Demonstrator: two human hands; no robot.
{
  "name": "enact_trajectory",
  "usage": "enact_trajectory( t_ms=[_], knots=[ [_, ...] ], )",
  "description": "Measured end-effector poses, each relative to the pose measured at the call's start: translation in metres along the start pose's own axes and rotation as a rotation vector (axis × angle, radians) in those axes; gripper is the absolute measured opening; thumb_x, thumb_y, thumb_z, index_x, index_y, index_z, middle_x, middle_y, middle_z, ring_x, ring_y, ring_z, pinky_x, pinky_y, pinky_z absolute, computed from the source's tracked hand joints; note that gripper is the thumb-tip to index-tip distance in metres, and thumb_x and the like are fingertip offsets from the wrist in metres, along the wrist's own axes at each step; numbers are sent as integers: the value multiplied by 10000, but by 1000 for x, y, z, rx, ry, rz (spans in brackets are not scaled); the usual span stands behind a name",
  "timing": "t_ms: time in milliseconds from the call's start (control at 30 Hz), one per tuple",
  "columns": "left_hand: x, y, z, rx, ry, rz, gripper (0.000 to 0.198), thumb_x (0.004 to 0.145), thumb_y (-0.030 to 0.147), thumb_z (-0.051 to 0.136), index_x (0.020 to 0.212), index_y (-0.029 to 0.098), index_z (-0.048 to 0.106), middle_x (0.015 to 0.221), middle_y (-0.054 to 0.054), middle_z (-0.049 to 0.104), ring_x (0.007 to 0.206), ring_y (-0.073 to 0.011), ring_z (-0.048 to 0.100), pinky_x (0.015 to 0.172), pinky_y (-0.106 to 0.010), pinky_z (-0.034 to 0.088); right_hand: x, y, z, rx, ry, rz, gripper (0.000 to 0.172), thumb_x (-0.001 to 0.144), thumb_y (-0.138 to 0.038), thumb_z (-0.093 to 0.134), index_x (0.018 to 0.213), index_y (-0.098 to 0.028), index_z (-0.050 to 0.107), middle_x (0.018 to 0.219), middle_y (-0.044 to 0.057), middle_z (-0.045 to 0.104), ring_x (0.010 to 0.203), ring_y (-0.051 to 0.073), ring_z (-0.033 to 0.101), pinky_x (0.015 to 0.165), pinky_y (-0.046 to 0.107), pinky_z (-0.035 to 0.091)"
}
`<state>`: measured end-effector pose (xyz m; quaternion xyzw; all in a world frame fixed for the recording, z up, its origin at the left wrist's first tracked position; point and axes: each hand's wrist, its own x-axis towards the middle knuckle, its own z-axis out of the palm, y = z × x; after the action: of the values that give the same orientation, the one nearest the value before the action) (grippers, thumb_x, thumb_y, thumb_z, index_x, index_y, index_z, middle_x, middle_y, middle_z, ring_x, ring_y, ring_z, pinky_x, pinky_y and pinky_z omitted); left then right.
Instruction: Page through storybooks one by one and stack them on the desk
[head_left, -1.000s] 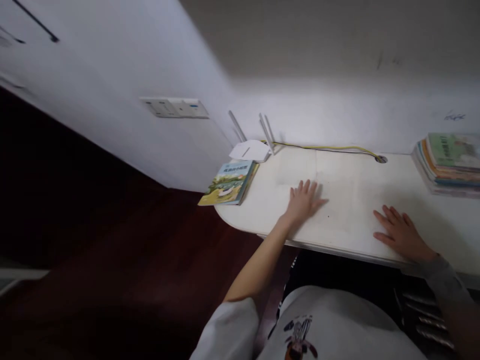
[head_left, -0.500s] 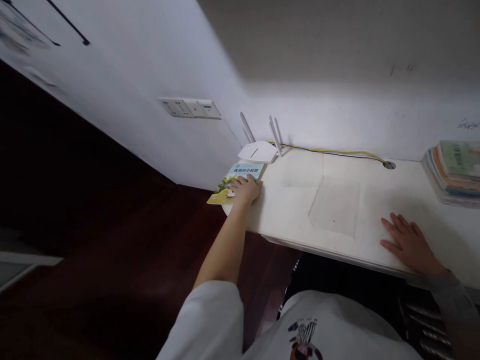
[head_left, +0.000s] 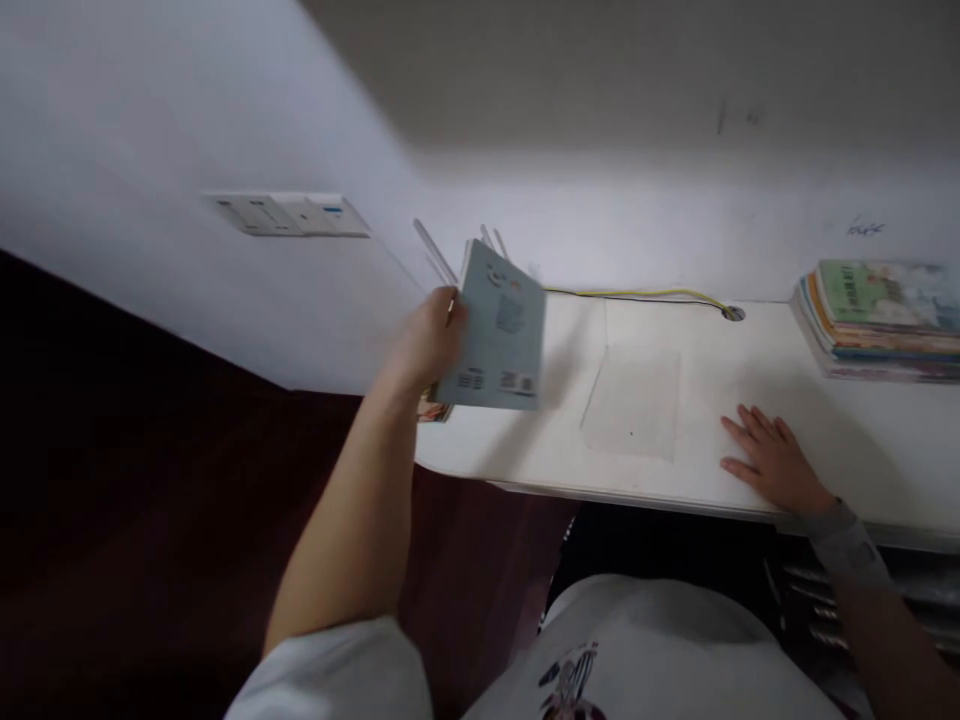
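Observation:
My left hand [head_left: 435, 340] grips a thin book [head_left: 504, 335] by its left edge and holds it up, tilted, above the left end of the white desk [head_left: 517, 450]. Its pale blue-green back cover, with a barcode near the bottom, faces me. Below that hand, part of another printed book or booklet [head_left: 433, 411] shows at the desk's left end; most of it is hidden. My right hand [head_left: 776, 460] lies flat on the desktop near the front edge, fingers spread, touching no object but the desk.
A stack of books [head_left: 885, 315] stands at the back right. Behind the raised book, router antennas [head_left: 435, 250] stick up. A yellow and a black cable [head_left: 637, 294] run along the wall to a desk hole [head_left: 733, 313]. A socket panel [head_left: 289, 214] is on the left wall.
My left hand has lifted the book off the desk and turned it so the back cover shows. The view has shifted to the right. My right hand stays flat on the desk.

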<state>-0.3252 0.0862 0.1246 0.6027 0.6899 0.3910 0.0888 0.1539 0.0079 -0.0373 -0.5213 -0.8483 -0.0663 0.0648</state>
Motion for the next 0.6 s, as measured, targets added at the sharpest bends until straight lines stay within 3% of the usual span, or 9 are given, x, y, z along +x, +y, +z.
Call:
enact_trajectory(
  t_ms=[67,167,300,400,600],
  knots=[
    [-8,29,27,-246,-47,-56,338,820,351,508,1104,192,597,868,-48,678,804,-237,644,759,-373,514,1,-1,-3,8,-15,7,579,928,-540,356,1405,-217,420,1496,153,357,1376,324,313,1059,543,282],
    [-32,61,90,-658,-241,-141,442,783,348,519,1175,155,584,817,-30,688,714,-186,642,737,-346,520,2,-2,-6,28,-41,12,599,922,-555,364,1412,-213,407,1499,154,350,1380,325,304,1063,546,280],
    [-62,66,161,-857,-375,-262,482,740,348,537,1167,132,599,878,-55,713,758,-198,651,763,-349,514,3,-3,-8,48,-54,19,606,920,-561,370,1418,-215,396,1509,152,329,1384,323,297,1068,551,271],
    [-72,49,181,-757,-403,-265,473,757,351,511,1164,133,615,929,-67,720,850,-225,651,813,-373,502,3,-3,-9,57,-52,27,609,916,-558,383,1416,-210,402,1507,156,333,1385,323,294,1072,547,266],
    [-75,22,183,-325,-331,-90,403,829,305,425,1136,143,630,1093,-111,692,1006,-264,620,924,-422,452,3,-3,-7,83,-40,22,610,909,-548,405,1432,-235,374,1518,140,319,1393,315,277,1076,550,252]
  ],
)
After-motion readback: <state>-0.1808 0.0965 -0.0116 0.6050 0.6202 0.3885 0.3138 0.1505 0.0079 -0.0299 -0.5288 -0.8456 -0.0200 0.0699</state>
